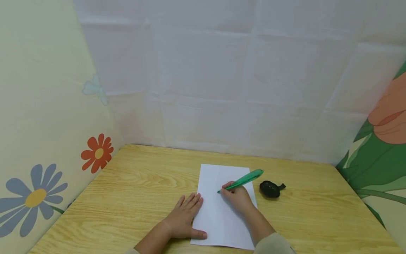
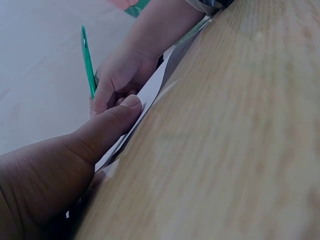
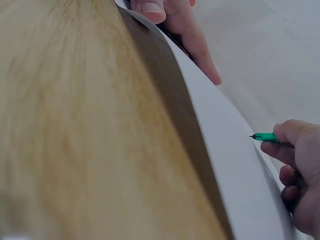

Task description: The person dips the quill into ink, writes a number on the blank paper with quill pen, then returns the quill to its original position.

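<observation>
A blank white sheet of paper [image 1: 222,225] lies on the wooden table. My right hand [image 1: 239,199] is over its upper right part and pinches a green pen [image 1: 245,179] between thumb and fingers. The pen's dark tip points down and left at the paper; whether it touches cannot be told. My left hand [image 1: 185,218] rests flat at the sheet's left edge, fingers spread, with the thumb on the lower left corner. In the right wrist view the pen [image 3: 265,137] is mostly hidden by the right hand [image 3: 305,170]. The left wrist view shows the left thumb on the paper [image 2: 159,82].
Right of the sheet sits a small glossy black oval object [image 1: 269,189] with a short tab; its kind is unclear. The wooden table [image 1: 142,183] reaches back to a creased white cloth [image 1: 203,77]. Flower-printed panels [image 1: 38,123] stand at both sides. The paper's near edge lifts slightly.
</observation>
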A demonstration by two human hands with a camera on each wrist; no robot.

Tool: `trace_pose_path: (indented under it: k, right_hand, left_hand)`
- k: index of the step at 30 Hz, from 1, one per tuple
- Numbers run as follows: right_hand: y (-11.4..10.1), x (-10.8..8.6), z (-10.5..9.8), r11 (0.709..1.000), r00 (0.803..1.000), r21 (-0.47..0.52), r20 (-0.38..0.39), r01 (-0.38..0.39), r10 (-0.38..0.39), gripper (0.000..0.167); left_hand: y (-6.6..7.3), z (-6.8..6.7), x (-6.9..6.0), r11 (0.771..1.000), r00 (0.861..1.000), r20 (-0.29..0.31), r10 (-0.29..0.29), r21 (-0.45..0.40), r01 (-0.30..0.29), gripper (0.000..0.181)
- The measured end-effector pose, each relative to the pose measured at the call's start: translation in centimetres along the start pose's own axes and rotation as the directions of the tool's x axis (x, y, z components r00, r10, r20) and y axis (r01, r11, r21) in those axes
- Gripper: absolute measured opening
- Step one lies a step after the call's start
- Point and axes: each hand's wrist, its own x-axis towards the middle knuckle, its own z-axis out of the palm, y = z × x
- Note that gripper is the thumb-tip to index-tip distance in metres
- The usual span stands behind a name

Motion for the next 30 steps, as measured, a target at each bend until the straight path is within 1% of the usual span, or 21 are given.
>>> trace_pose_path:
  k: [6, 10, 13, 16, 21, 26, 30]
  right_hand:
    - [0.1, -0.1, -0.1, 1.000, 1.000, -0.004, 0.017, 0.011, -0.010, 0.011]
    - [0.1, -0.2, 0.0, 1.000, 1.000, 0.006, 0.018, -0.004, 0.004, 0.009]
    - [0.0, -0.4, -0.1, 1.000, 1.000, 0.018, 0.021, 0.005, -0.006, 0.010]
    - [0.0, -0.5, 0.0, 0.999, 0.999, 0.027, 0.028, 0.021, -0.022, 0.011]
    - [0.1, -0.6, 0.0, 0.999, 0.999, 0.026, 0.038, 0.025, -0.026, 0.010]
    - [0.1, -0.7, -0.1, 0.999, 0.999, 0.028, 0.047, 0.020, -0.021, 0.009]
    - [0.1, -0.7, -0.1, 0.999, 0.998, 0.027, 0.048, 0.027, -0.028, 0.010]
  left_hand:
    - [0.1, 0.0, 0.1, 1.000, 1.000, 0.010, -0.019, 0.011, 0.018, 0.116]
    - [0.6, -0.7, -0.1, 1.000, 1.000, 0.021, -0.016, -0.004, 0.016, 0.114]
    - [0.8, -1.0, -0.2, 1.000, 1.000, 0.024, -0.012, -0.011, 0.013, 0.113]
    - [0.6, -0.7, -0.2, 1.000, 1.000, 0.015, -0.009, -0.007, 0.009, 0.114]
    - [0.2, -0.1, 0.0, 1.000, 1.000, 0.001, -0.007, -0.003, 0.007, 0.116]
    - [0.6, -0.7, -0.1, 1.000, 1.000, 0.020, -0.005, -0.017, 0.006, 0.114]
    - [0.9, -1.1, -0.2, 1.000, 0.999, 0.032, -0.012, -0.005, 0.012, 0.112]
